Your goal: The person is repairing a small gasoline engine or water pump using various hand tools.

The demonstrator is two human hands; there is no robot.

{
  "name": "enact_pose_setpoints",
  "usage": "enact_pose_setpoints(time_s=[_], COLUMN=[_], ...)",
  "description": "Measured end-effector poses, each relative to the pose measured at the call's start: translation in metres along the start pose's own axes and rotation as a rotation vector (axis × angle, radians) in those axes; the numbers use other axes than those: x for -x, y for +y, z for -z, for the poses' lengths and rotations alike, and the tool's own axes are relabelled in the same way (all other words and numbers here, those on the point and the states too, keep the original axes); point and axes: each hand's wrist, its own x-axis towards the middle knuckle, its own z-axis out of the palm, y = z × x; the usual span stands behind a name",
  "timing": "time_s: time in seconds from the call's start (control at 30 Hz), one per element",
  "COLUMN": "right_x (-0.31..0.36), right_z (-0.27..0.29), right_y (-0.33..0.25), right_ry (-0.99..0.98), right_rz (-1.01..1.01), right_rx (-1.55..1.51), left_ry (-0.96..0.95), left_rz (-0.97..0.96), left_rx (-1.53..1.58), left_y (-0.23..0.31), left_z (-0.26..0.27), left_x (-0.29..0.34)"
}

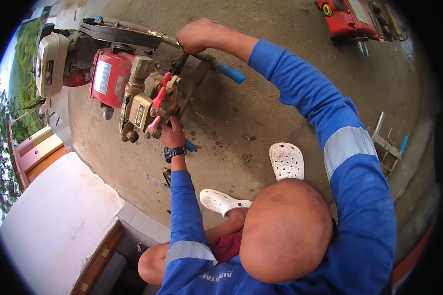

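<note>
A power sprayer pump (114, 76) with a red body stands on a metal carrying frame (199, 55) with blue grips. Brass valves (142, 110) with red levers stick out of its near side. My right hand (197, 37) is closed around the far tube of the frame, behind its blue grip (230, 73). Below the red levers, my left hand (173, 134), with a dark watch at the wrist, is closed at the brass outlets. Its fingers are partly hidden, so I cannot tell exactly what they grip. Another blue grip (190, 145) shows beside it.
Loose bolts and nuts (248, 137) lie on the concrete floor before my white clogs (286, 160). A wrench (155, 180) rests near my left forearm. Another red pump (354, 19) is at the far right, with a metal frame (389, 145) nearer. A white ledge (59, 211) borders the left.
</note>
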Motion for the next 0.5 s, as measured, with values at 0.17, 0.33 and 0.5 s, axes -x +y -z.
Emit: enact_pose_setpoints(time_s=[0.17, 0.33, 0.5], right_x=[-0.053, -0.039, 0.025], right_z=[-0.003, -0.013, -0.052], right_y=[0.022, 0.071, 0.055], right_ry=[0.206, 0.13, 0.482], right_rz=[0.291, -0.037, -0.234], right_rx=[0.308, 0.119, 0.147], left_ry=[-0.06, -0.11, -0.1], left_rz=[0.057, 0.135, -0.043], left_rx=[0.032, -0.029, -0.035], left_y=[0.012, 0.024, 0.011], left_z=[-0.01, 0.003, 0.002], left_x=[0.002, 0.004, 0.002])
